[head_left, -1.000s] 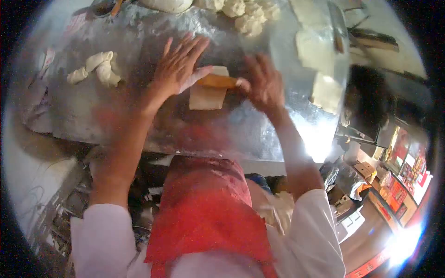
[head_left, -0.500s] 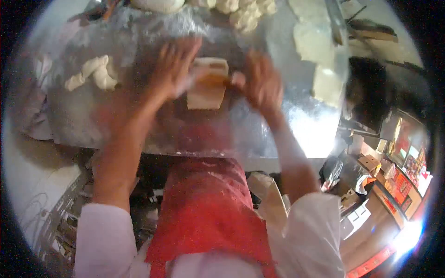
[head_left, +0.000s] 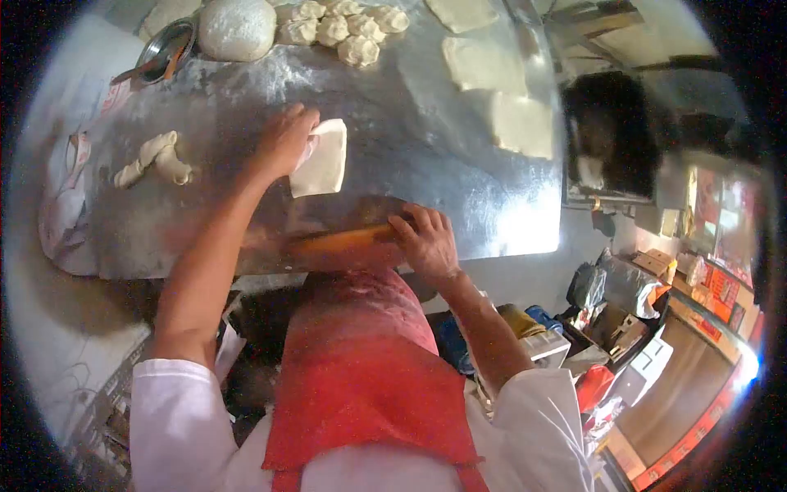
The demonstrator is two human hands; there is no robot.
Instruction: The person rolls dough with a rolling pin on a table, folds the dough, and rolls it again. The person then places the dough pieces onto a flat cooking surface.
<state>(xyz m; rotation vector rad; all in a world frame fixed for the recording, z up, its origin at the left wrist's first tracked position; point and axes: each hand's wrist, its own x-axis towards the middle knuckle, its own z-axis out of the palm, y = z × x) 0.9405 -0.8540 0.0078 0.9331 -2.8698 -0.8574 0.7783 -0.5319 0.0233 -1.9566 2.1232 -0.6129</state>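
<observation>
Head view | left hand (head_left: 283, 141) now lifts dough sheet (head_left: 320, 159); right hand (head_left: 428, 242) fingers grip rolling pin (head_left: 340, 242), pulled back

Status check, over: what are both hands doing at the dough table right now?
Left hand gripping flat dough sheet, lifting its edge. Right hand around rolling pin at table's near edge. Nothing in the way.

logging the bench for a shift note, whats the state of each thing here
left hand: gripping the dough sheet's edge
dough sheet: rolled flat, one edge lifted
right hand: closed on the rolling pin
rolling pin: lying at the table's near edge, off the dough
dough balls: clustered, unrolled
flat sheets: laid out flat
twisted dough: lying loose
metal table: floured
</observation>
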